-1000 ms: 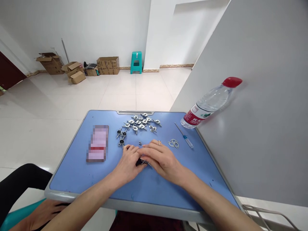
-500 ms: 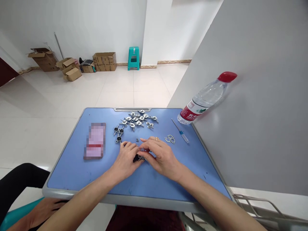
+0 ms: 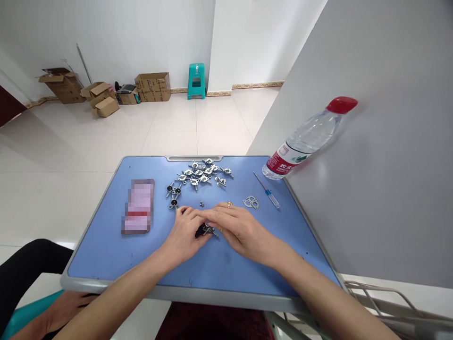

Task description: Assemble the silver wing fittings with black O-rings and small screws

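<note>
Left grip — metal fitting inside; right grip beside.

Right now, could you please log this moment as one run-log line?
left hand: holds black-and-metal part | right hand: close over it | beyond hands: metal parts | right side: flat plates, screwdriver

Bottle label: white 农 on red is legible, next character curves away, small line under it too blurred. Carton print (dark, several lines) and stool sticker: unreadable.
</note>
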{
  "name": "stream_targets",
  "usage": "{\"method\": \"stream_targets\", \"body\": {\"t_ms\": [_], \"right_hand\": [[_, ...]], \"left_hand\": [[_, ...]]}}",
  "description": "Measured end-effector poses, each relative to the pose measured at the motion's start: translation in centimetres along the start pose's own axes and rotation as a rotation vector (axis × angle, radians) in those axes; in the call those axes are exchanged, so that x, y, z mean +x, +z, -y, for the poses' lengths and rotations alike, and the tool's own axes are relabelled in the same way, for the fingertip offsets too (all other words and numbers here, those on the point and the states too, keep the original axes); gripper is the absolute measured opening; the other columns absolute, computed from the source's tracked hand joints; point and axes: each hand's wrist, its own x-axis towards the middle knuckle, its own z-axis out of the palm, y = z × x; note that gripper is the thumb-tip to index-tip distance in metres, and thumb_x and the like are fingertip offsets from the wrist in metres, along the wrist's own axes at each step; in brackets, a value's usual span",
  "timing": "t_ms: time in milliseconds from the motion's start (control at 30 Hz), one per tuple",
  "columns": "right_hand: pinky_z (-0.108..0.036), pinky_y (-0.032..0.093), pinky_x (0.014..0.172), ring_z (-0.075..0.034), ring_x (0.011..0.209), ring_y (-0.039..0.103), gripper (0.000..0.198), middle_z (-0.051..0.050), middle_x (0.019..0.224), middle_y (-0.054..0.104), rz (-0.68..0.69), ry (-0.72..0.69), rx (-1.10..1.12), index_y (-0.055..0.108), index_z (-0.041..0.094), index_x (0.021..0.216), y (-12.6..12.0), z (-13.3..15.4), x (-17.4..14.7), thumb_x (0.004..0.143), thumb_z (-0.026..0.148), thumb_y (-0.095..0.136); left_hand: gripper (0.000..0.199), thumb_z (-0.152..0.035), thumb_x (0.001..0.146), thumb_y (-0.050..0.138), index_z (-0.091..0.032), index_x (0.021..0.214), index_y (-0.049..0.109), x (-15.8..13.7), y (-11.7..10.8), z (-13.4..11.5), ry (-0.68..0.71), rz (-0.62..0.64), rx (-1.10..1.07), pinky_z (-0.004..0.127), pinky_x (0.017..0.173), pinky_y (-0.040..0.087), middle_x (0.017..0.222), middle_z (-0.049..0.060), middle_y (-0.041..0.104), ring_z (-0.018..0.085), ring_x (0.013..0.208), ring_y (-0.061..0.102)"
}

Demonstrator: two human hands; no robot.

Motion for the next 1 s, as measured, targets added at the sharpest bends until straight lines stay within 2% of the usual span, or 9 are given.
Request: {"method": "stream_targets", "body": {"t_ms": [167, 300, 433, 733, 900, 1000], "right_hand": [[-0.037, 0.053, 0.093, -0.014, 0.074, 0.065, 0.025, -0.004, 0.083, 0.070, -0.126, -0.015, -0.057, 0.058, 0.018, 0.106, 1.0, 0.1, -0.1, 0.095, 0.006, 0.040], [-0.035, 0.054, 0.092, -0.013, 0.065, 0.062, 0.015, -0.003, 0.076, 0.068, -0.197, 0.008, -0.142, 0.058, 0.017, 0.095, 1.4, 0.4, 0.0, 0.095, 0.009, 0.045], [-0.034, 0.054, 0.093, -0.013, 0.062, 0.059, 0.016, -0.001, 0.069, 0.064, -0.191, 0.001, -0.180, 0.058, 0.017, 0.087, 1.6, 0.7, 0.1, 0.095, 0.010, 0.045], [-0.033, 0.055, 0.089, -0.015, 0.066, 0.062, 0.015, -0.003, 0.069, 0.065, -0.225, 0.014, -0.239, 0.059, 0.015, 0.085, 2.0, 0.8, 0.0, 0.094, 0.011, 0.048], [-0.033, 0.055, 0.088, -0.015, 0.065, 0.061, 0.016, -0.002, 0.067, 0.064, -0.258, 0.030, -0.249, 0.058, 0.017, 0.083, 2.2, 0.8, 0.0, 0.095, 0.013, 0.048], [-0.033, 0.055, 0.088, -0.014, 0.064, 0.061, 0.016, -0.001, 0.068, 0.064, -0.267, 0.031, -0.242, 0.057, 0.018, 0.084, 2.3, 0.7, 0.0, 0.095, 0.014, 0.047]], "left_hand": [[0.010, -0.017, 0.085, 0.059, -0.020, 0.077, 0.054, 0.0, 0.1, 0.1, 0.014, -0.015, 0.039, 0.041, 0.091, 0.037, 0.078, -0.001, 0.059, 0.018, 0.079, 0.052], [0.009, -0.016, 0.084, 0.057, -0.020, 0.077, 0.053, -0.1, 0.1, 0.0, 0.007, -0.013, 0.045, 0.042, 0.091, 0.038, 0.081, 0.000, 0.060, 0.018, 0.081, 0.051], [0.012, -0.012, 0.085, 0.052, -0.020, 0.075, 0.053, -0.1, 0.2, 0.0, 0.016, -0.022, 0.056, 0.041, 0.090, 0.039, 0.078, -0.001, 0.058, 0.018, 0.079, 0.050], [0.014, -0.012, 0.083, 0.052, -0.020, 0.072, 0.052, -0.1, 0.4, 0.1, 0.028, -0.072, 0.062, 0.042, 0.088, 0.038, 0.072, -0.002, 0.057, 0.018, 0.076, 0.051], [0.012, -0.012, 0.083, 0.053, -0.020, 0.075, 0.054, -0.1, 0.4, 0.1, 0.024, -0.074, 0.067, 0.042, 0.088, 0.038, 0.076, -0.001, 0.060, 0.018, 0.079, 0.053], [0.008, -0.012, 0.084, 0.054, -0.019, 0.081, 0.056, -0.1, 0.4, 0.1, 0.030, -0.071, 0.073, 0.039, 0.081, 0.040, 0.081, 0.001, 0.061, 0.019, 0.079, 0.053]]}}
